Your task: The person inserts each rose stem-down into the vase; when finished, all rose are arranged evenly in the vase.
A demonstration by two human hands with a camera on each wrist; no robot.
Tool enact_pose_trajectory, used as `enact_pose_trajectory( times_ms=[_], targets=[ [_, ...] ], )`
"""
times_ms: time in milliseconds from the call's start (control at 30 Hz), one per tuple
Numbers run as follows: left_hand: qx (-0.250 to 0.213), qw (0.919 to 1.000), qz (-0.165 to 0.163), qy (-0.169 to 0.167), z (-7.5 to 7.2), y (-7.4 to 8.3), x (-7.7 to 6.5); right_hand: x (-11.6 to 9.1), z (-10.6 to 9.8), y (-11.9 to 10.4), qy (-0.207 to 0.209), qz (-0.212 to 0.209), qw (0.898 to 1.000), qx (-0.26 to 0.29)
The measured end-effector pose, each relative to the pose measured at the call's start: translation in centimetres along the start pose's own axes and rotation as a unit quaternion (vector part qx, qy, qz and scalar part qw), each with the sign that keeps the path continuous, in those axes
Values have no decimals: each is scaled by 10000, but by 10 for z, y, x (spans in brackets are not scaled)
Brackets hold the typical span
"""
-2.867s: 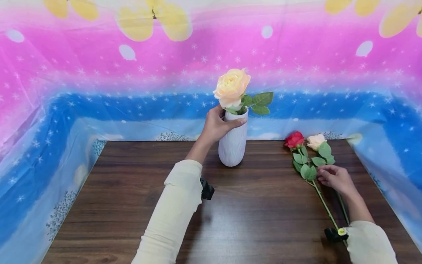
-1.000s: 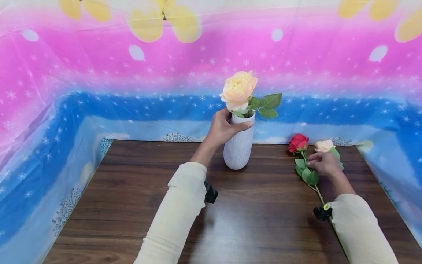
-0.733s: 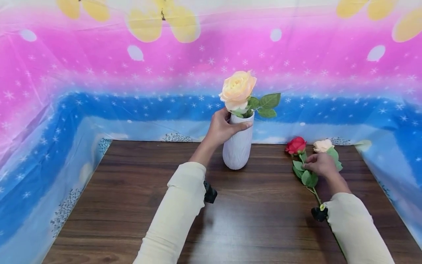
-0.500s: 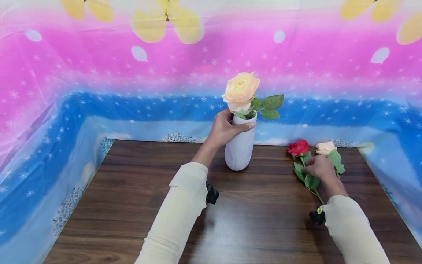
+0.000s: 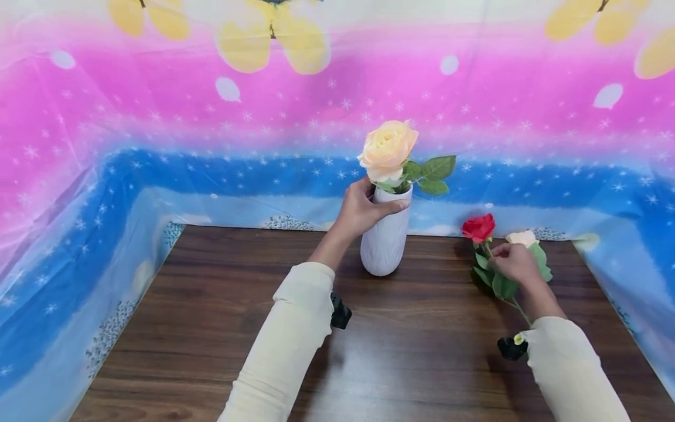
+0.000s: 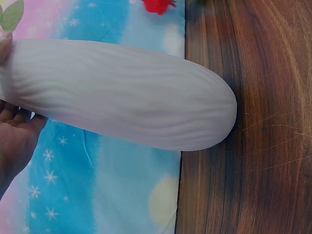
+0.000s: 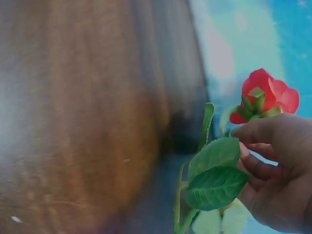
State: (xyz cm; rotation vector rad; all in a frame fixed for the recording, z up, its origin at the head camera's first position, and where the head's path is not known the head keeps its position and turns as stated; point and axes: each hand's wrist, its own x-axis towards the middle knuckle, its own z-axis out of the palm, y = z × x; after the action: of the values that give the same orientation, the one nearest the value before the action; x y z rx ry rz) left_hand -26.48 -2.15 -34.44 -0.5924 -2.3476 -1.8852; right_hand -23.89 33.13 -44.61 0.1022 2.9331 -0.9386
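My left hand (image 5: 360, 212) grips the neck of a white ribbed vase (image 5: 385, 240) that stands upright near the table's back edge. A pale yellow rose (image 5: 387, 151) with green leaves sits in the vase. In the left wrist view the vase (image 6: 122, 92) stretches across the middle, with part of the hand (image 6: 17, 141) at its neck. At the right, my right hand (image 5: 519, 266) pinches a red rose (image 5: 479, 227) by its stem, just below the bloom. The right wrist view shows the red bloom (image 7: 268, 97) above the fingers, leaves hanging below.
A pale peach rose (image 5: 523, 238) lies on the brown wooden table (image 5: 422, 346) behind the right hand, partly hidden by it. A colourful cloth backdrop (image 5: 263, 176) rises around the table's back and sides. Each wrist carries a small black camera (image 5: 340, 312).
My right hand has moved from the stems toward the red bloom, taken its stem and raised its head slightly off the table. The left hand keeps its hold on the vase.
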Motion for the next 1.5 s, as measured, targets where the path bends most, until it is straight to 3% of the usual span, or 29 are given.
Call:
enact_pose_trajectory(
  times_ms=[167, 400, 533, 600, 700, 800, 967, 1133, 1300, 1433, 1500],
  targets=[
    [-9, 10000, -92, -2, -1, 0, -1, -3, -13, -13, 509, -480, 9973, 213],
    [26, 10000, -29, 12, -2, 1, -1, -11, -32, -34, 733, -812, 9922, 595],
    [22, 10000, -67, -20, -3, 0, -1, -16, -46, -47, 821, -902, 9838, 1317],
    [33, 10000, -66, -8, -3, -1, -1, -18, -53, -55, 843, -1041, 9711, 1974],
    [53, 10000, -27, 25, -3, -1, 0, -21, -63, -68, 875, -1348, 9306, 3290],
    [75, 10000, 7, 43, -3, -1, 0, -23, -69, -80, 1026, -1660, 8874, 4177],
    [104, 9999, -11, 47, -3, -2, 1, -30, -76, -95, 1411, -1866, 8459, 4793],
    [107, 9999, -1, 30, -2, -2, 1, -37, -83, -108, 1851, -2114, 7849, 5523],
    [72, 10000, 5, 21, -2, -2, 1, -44, -89, -122, 2289, -2433, 6978, 6336],
    [61, 10000, 9, 0, -1, -2, 2, -50, -98, -131, 2203, -2684, 6274, 6970],
    [67, 10000, 20, -7, -1, -2, 2, -54, -102, -135, 2211, -2859, 6015, 7124]
  ],
)
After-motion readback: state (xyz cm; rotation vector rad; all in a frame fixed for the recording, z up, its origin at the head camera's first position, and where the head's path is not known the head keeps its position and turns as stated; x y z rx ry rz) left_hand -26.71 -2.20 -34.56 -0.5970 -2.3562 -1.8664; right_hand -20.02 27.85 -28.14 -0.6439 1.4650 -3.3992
